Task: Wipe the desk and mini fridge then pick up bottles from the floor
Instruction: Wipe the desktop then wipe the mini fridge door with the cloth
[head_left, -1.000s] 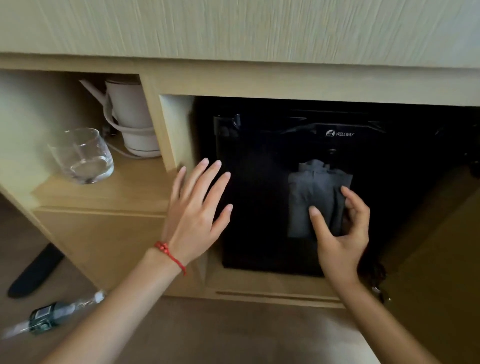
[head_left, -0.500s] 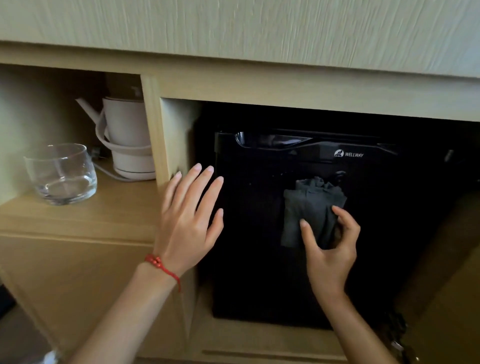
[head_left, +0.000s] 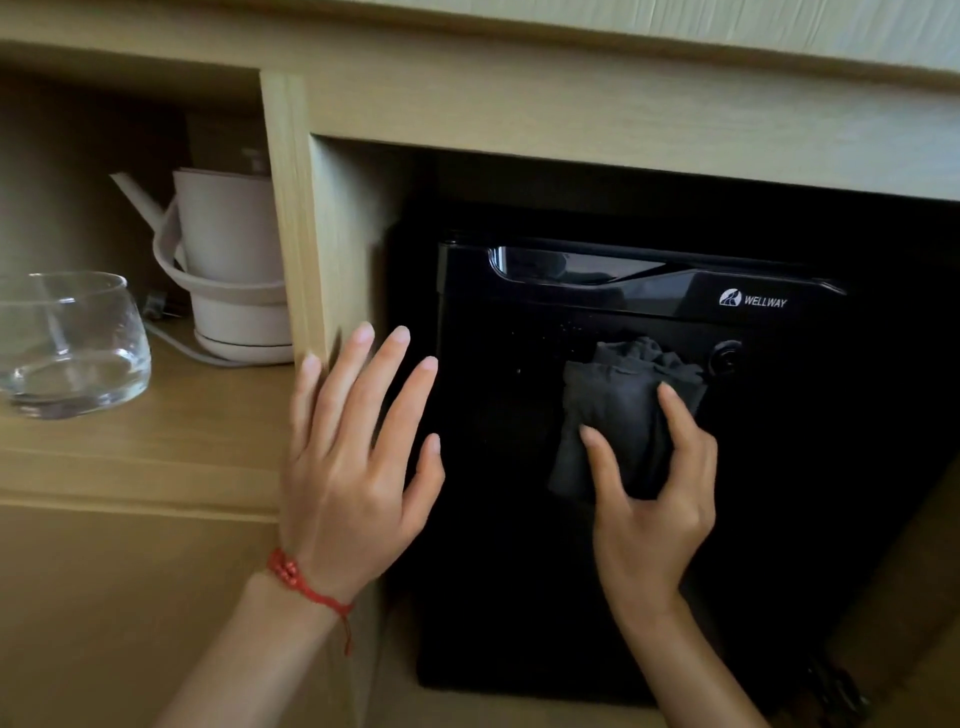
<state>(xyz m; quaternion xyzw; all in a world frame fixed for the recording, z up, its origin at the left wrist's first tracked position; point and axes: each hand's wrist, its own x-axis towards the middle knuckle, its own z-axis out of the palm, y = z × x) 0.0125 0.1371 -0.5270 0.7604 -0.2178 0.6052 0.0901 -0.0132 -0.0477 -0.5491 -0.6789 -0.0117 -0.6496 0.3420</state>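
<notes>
A black mini fridge (head_left: 519, 571) stands inside a wooden cabinet niche, its door closed, a white logo near the top right. My right hand (head_left: 649, 499) presses a folded dark grey cloth (head_left: 618, 410) flat against the middle of the fridge door, thumb and fingers gripping it. My left hand (head_left: 353, 457) is open with fingers spread, resting by the wooden divider (head_left: 301, 234) at the fridge's left edge. A red string bracelet is on the left wrist. No bottles or floor show in this view.
On the shelf to the left sit a clear glass (head_left: 67, 343) and a white electric kettle (head_left: 228, 260) with its cord. The desk's wooden front edge (head_left: 571, 104) runs across the top. A wooden panel (head_left: 914, 597) stands at the lower right.
The view has moved closer and lower towards the fridge, so the floor and the bottle on it have dropped out of sight. The right hand keeps the cloth on the door.
</notes>
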